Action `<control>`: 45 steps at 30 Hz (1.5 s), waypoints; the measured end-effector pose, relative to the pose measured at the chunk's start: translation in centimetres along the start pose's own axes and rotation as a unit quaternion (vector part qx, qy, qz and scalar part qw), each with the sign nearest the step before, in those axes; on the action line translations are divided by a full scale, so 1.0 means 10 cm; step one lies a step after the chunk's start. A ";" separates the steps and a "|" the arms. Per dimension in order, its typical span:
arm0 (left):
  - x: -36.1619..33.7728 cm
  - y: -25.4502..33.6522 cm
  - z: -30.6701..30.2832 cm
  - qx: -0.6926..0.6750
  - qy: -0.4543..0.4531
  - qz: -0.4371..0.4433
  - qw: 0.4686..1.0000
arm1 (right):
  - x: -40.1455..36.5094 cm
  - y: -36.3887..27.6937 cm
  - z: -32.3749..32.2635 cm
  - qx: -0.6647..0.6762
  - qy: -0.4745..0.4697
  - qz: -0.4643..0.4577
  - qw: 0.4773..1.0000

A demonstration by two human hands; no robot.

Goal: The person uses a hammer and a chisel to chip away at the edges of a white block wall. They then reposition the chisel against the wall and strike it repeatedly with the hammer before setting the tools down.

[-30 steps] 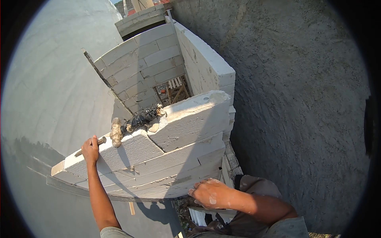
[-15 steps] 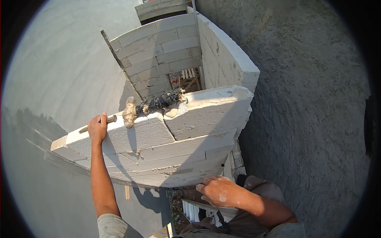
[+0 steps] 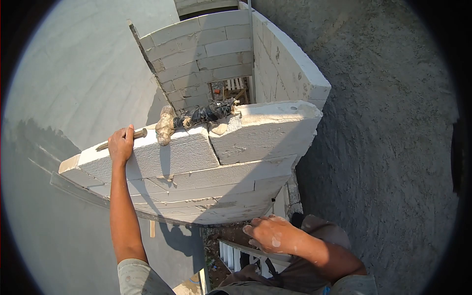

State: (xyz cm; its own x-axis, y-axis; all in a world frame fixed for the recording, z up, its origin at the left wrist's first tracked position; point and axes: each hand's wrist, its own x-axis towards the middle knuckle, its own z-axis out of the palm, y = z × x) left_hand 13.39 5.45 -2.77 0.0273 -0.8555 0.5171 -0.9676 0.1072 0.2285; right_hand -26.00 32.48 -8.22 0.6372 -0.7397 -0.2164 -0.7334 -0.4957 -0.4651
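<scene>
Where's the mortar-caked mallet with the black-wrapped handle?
Head view, left of centre: the mallet lies atop the white block wall, just right of the left hand.

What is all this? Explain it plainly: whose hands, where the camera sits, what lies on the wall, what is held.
No machine here: a person's two bare hands, filmed by one camera worn on the head, looking down. The surface is the top of a white block wall. On it lies a mortar-caked mallet with a black-wrapped handle. The left hand rests on the wall's top edge, over a thin wooden stick; whether it clasps the stick is unclear. The right hand lies lower, fingers spread, holding nothing.
</scene>
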 end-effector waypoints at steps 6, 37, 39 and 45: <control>0.01 -0.08 0.06 0.007 0.016 0.011 1.000 | -0.02 0.02 0.02 -0.001 0.054 -0.016 0.998; 0.04 -0.18 0.13 -0.026 0.021 0.020 0.999 | -0.08 0.00 -0.09 0.055 0.181 -0.114 0.975; 0.04 -0.19 0.13 -0.028 0.025 0.023 0.999 | -0.10 -0.03 -0.15 0.082 0.245 -0.145 0.955; 0.05 -0.21 0.13 -0.038 0.018 0.027 0.999 | -0.11 0.00 -0.02 0.115 0.274 -0.143 0.944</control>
State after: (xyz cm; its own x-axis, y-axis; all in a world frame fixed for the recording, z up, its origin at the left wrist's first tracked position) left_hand 15.14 4.08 -4.07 -0.0139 -0.8294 0.5585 -0.9460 0.1918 0.2613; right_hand -26.77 33.25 -7.83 0.5370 -0.7460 0.3938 -0.4393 -0.6459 -0.6244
